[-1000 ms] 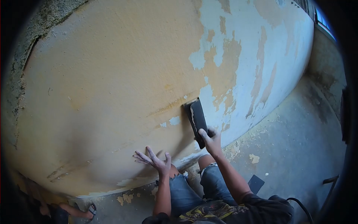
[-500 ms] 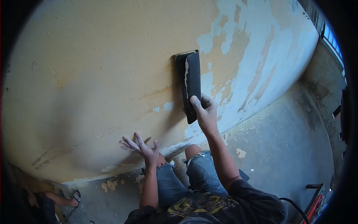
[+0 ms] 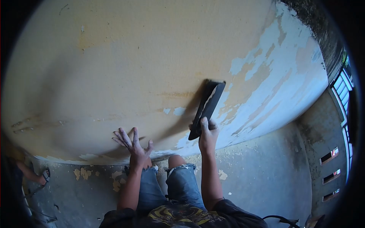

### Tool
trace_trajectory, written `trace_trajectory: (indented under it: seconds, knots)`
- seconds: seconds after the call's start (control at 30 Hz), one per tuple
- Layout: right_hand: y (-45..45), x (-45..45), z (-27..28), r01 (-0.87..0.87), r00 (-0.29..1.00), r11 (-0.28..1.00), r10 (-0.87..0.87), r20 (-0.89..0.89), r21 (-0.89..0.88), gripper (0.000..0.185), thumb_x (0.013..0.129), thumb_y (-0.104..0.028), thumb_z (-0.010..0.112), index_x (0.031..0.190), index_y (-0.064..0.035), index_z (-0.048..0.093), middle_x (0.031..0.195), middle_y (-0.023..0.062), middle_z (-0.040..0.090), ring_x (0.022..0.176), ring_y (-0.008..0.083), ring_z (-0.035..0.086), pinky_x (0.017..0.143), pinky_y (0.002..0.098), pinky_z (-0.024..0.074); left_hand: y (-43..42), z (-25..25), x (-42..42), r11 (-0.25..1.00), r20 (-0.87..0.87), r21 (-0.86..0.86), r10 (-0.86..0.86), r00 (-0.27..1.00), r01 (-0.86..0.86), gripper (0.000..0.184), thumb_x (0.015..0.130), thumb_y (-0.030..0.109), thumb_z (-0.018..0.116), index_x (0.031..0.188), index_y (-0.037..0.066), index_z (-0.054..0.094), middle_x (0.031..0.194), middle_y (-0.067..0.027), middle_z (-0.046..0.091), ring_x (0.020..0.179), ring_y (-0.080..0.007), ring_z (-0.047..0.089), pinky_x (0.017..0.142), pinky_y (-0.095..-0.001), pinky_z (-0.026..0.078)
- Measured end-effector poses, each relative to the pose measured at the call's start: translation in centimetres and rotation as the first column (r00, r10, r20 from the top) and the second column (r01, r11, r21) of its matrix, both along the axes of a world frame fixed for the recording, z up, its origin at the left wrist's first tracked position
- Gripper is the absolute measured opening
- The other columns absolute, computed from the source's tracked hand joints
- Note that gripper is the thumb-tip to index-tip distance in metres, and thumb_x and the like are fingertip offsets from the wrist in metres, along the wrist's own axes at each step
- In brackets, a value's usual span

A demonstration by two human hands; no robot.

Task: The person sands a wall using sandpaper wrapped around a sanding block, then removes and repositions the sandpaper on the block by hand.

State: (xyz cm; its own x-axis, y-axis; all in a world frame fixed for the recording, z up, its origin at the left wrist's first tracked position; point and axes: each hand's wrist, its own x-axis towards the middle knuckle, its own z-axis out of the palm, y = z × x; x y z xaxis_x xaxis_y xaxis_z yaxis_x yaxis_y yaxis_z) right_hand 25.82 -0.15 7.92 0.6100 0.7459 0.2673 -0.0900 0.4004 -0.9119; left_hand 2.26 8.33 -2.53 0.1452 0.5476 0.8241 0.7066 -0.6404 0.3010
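Note:
My right hand (image 3: 209, 138) is closed round the lower end of a long sanding block (image 3: 208, 106). Black sandpaper wraps it, and a ragged pale edge runs along its length. The block lies against or just off the wall (image 3: 125, 72), its top leaning right; I cannot tell whether it touches. My left hand (image 3: 137, 149) holds nothing. Its dusty fingers are spread close to the lower wall, above my left knee; contact there is unclear. Yellowish paint covers most of the wall, and white patches (image 3: 289, 72) show on the right.
Paint flakes (image 3: 83, 173) lie on the grey concrete floor (image 3: 258, 171). Another person's sandalled foot (image 3: 45, 176) is at the far left. A side wall with slots (image 3: 330, 155) and a barred window (image 3: 344, 93) stands at right. A dark cable (image 3: 279, 217) curves by my right side.
The sanding block has moved lower along the wall, and its top now tilts to the right. My left hand stays spread near the wall. The view has shifted, showing more of the right side.

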Motion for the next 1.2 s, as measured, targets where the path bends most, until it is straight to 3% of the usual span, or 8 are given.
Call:
trace_trajectory:
  seconds: [0.17, 0.3, 0.4, 0.57, 0.77, 0.87, 1.0, 1.2]
  knots:
    - [-3.4, -2.8, -20.4, -0.012, 0.986, 0.987, -0.015, -0.167, -0.160, 0.022, 0.093, -0.017, 0.068, 0.099, 0.0041, 0.065, 0.086, 0.0097, 0.068, 0.072, 0.0198, 0.069, 0.074, 0.0373, 0.0585, 0.4, -0.6, -0.3, 1.000, 0.003, 0.011, -0.008, 1.000, 0.008, 0.083, 0.080, 0.045, 0.067, 0.149, 0.011, 0.035, 0.159, -0.0295, 0.003, 0.144, -0.0551, -0.008, 0.108, -0.0738, -0.007]
    - [-0.2, -0.1, -3.9, 0.020, 1.000, 1.000, -0.020, 0.002, -0.021, 0.022, 0.094, -0.018, 0.066, 0.092, 0.0030, 0.067, 0.078, 0.0018, 0.066, 0.071, 0.0075, 0.061, 0.065, 0.0231, 0.0485, -0.2, -0.2, -0.5, 0.999, -0.032, -0.033, -0.018, 0.999, 0.017, 0.083, 0.083, 0.048, 0.063, 0.150, 0.009, 0.033, 0.159, -0.0299, 0.003, 0.145, -0.0540, -0.007, 0.108, -0.0729, -0.007]
    - [1.3, 1.8, -0.9, -0.014, 1.000, 0.996, 0.014, 0.004, 0.085, 0.023, 0.095, -0.021, 0.067, 0.095, 0.0023, 0.067, 0.076, 0.0000, 0.065, 0.065, 0.0072, 0.058, 0.061, 0.0228, 0.0462, -0.3, -0.3, 0.0, 1.000, -0.019, 0.003, 0.009, 1.000, -0.009, 0.084, 0.085, 0.049, 0.061, 0.152, 0.008, 0.031, 0.159, -0.0300, 0.004, 0.146, -0.0525, -0.006, 0.109, -0.0718, -0.006]
    - [-2.8, -2.8, -22.0, -0.056, 0.967, 0.987, 0.016, -0.256, -0.151, 0.020, 0.092, -0.014, 0.069, 0.099, 0.0048, 0.069, 0.085, 0.0055, 0.068, 0.074, 0.0137, 0.066, 0.074, 0.0295, 0.0549, 0.4, -0.3, 0.1, 0.999, -0.008, 0.044, -0.003, 1.000, 0.003, 0.083, 0.083, 0.045, 0.064, 0.151, 0.011, 0.031, 0.158, -0.0301, 0.003, 0.144, -0.0553, -0.009, 0.107, -0.0745, -0.008]
    - [-0.2, 1.5, 0.2, -0.021, 1.000, 0.999, 0.021, 0.020, 0.028, 0.024, 0.093, -0.022, 0.069, 0.091, 0.0026, 0.068, 0.075, 0.0060, 0.069, 0.067, 0.0090, 0.063, 0.060, 0.0239, 0.0482, 0.0, -0.4, 0.3, 1.000, -0.025, 0.021, -0.008, 1.000, 0.009, 0.086, 0.086, 0.051, 0.058, 0.152, 0.005, 0.028, 0.159, -0.0298, 0.001, 0.146, -0.0518, -0.007, 0.110, -0.0692, -0.007]
    - [-0.2, 1.8, -1.2, -0.028, 0.998, 0.998, 0.031, -0.049, 0.047, 0.025, 0.092, -0.022, 0.070, 0.091, 0.0026, 0.068, 0.077, 0.0059, 0.069, 0.067, 0.0095, 0.063, 0.062, 0.0247, 0.0495, 0.0, 0.0, 0.4, 1.000, 0.017, 0.028, -0.003, 1.000, 0.003, 0.082, 0.082, 0.045, 0.064, 0.150, 0.009, 0.034, 0.159, -0.0297, 0.004, 0.146, -0.0530, -0.006, 0.108, -0.0732, -0.006]
    - [-3.3, -1.9, -20.1, -0.054, 0.971, 0.990, 0.022, -0.238, -0.129, 0.018, 0.090, -0.012, 0.071, 0.098, 0.0043, 0.070, 0.084, 0.0054, 0.070, 0.075, 0.0124, 0.065, 0.071, 0.0299, 0.0548, 0.1, -0.2, 0.4, 1.000, 0.018, 0.022, 0.000, 1.000, 0.000, 0.085, 0.081, 0.043, 0.064, 0.152, 0.011, 0.030, 0.159, -0.0296, 0.003, 0.145, -0.0545, -0.007, 0.107, -0.0746, -0.007]
    - [0.2, 2.1, 0.0, -0.021, 0.999, 0.998, 0.019, 0.049, 0.053, 0.022, 0.091, -0.019, 0.071, 0.089, 0.0025, 0.070, 0.075, 0.0032, 0.068, 0.065, 0.0073, 0.060, 0.059, 0.0231, 0.0463, 0.2, -0.2, 0.5, 0.999, 0.005, 0.051, -0.004, 1.000, 0.003, 0.085, 0.082, 0.046, 0.062, 0.152, 0.011, 0.029, 0.159, -0.0293, 0.002, 0.145, -0.0546, -0.007, 0.107, -0.0740, -0.008]
